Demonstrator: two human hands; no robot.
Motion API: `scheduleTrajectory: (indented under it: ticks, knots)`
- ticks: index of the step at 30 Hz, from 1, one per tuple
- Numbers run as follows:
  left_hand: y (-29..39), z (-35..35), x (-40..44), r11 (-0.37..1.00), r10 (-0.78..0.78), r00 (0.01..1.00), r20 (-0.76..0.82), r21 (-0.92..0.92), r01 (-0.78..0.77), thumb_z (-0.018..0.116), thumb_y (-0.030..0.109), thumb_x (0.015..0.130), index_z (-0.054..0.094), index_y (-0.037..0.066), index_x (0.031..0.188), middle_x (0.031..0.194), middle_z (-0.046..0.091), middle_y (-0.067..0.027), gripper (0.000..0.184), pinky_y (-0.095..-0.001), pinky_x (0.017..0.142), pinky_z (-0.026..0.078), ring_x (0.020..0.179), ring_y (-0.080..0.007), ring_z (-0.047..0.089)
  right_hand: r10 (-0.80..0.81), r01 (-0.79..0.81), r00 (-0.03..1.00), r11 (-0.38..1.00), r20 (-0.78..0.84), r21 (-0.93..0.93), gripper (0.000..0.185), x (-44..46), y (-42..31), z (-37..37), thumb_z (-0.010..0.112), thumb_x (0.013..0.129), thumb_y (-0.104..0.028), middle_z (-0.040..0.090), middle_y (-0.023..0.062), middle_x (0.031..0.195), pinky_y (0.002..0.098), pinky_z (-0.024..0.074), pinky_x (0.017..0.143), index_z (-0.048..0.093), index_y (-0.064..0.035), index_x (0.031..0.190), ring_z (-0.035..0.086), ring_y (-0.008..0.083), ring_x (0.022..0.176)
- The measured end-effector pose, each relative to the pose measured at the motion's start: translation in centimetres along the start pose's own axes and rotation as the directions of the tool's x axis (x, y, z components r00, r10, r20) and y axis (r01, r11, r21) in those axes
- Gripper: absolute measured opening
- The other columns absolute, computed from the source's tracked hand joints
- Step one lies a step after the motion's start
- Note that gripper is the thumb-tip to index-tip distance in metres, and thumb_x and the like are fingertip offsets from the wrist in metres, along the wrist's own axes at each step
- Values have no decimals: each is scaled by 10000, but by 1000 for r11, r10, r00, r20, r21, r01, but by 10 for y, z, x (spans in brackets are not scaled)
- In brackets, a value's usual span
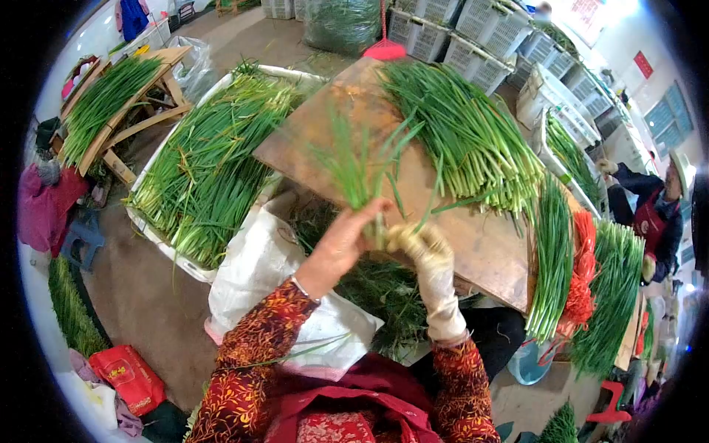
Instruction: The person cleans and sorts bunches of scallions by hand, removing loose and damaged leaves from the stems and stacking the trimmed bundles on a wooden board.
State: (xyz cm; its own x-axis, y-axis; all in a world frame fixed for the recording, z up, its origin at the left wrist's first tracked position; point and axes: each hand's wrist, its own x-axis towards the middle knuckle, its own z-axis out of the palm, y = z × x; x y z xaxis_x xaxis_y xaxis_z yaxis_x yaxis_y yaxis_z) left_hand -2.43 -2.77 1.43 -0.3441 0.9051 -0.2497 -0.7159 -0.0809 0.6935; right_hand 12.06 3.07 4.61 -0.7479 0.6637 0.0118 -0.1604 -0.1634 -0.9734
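Observation:
A small bunch of green stalks (351,173) stands upright in my bare left hand (341,247), its leaves blurred over the wooden board (473,244). My right hand (425,258), in a pale, stained glove, is closed at the lower end of the bunch, and what its fingers pinch there is too small to tell. On the board behind lies a large pile of green stalks (465,133), with loose leaves near my hands. To the left, a white crate (173,255) is heaped with more stalks. A white sack (255,273) lies below my left hand.
Red ties (582,269) hang between stalk bundles at the board's right. Beyond them sits another person (653,210) in a hat. A wooden bench (118,111) with greens stands at the left. Stacked crates (480,37) are behind. A blue bucket (528,363) sits lower right.

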Motion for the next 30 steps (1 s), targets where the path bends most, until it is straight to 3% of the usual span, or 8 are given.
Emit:
scheduleTrajectory:
  ticks: [5,9,12,13,16,21,23,30]
  knots:
    - [85,-34,17,724,690,690,-220,207,-658,511,224,884,496,80,1024,779,501,10,202,-285,668,463,614,-106,470,438,221,696,623,569,-750,238,-25,-5,-10,629,780,-194,612,91,924,307,455,764,594,-68,979,581,190,858]
    - [82,-32,19,780,606,780,-157,-75,-621,552,227,862,501,82,940,723,491,14,172,-243,544,415,560,-76,430,-158,327,944,354,288,-876,232,28,-56,-38,592,790,-290,597,105,811,355,467,631,587,-102,925,577,274,715]
    - [46,-34,29,950,215,977,13,-236,-206,579,260,843,506,71,1029,727,499,32,275,-206,509,393,569,-51,427,-600,39,800,49,2,-998,192,78,-97,-85,611,771,-242,575,121,717,351,450,582,591,-85,879,561,274,644]
    - [34,-26,31,965,147,987,65,-226,-129,584,274,839,505,68,1062,731,501,37,314,-195,503,385,571,-45,423,-611,-81,788,-226,77,-971,210,91,-98,-109,617,769,-231,592,123,784,349,453,641,606,-83,918,570,272,717]
    - [15,9,24,982,38,996,85,-187,-22,539,257,870,510,72,1077,800,506,43,278,-186,487,344,560,-35,381,-394,-160,918,-273,-42,-949,197,100,-101,-128,611,764,-244,582,126,751,372,435,643,613,-60,836,565,283,716]
    - [-6,43,32,984,5,985,170,-174,25,573,275,849,542,80,1042,822,524,46,276,-197,491,348,563,-28,390,-587,-10,804,-174,95,-985,156,65,-94,-94,627,765,-186,577,99,655,345,435,517,595,-35,742,550,237,566]
    - [-15,53,37,990,-9,989,149,-138,30,584,277,842,547,82,1044,826,527,51,283,-201,492,347,563,-29,393,-343,-7,922,456,-183,-890,133,45,-83,-61,636,772,-168,597,75,646,289,429,494,618,-39,800,536,170,532]
    - [-14,47,22,998,22,981,193,-61,-11,555,299,858,570,98,1065,742,490,82,288,-188,465,322,576,-21,385,-204,17,959,738,-199,-674,161,34,-12,-34,629,804,-165,617,28,703,234,441,534,612,-40,905,556,99,595]
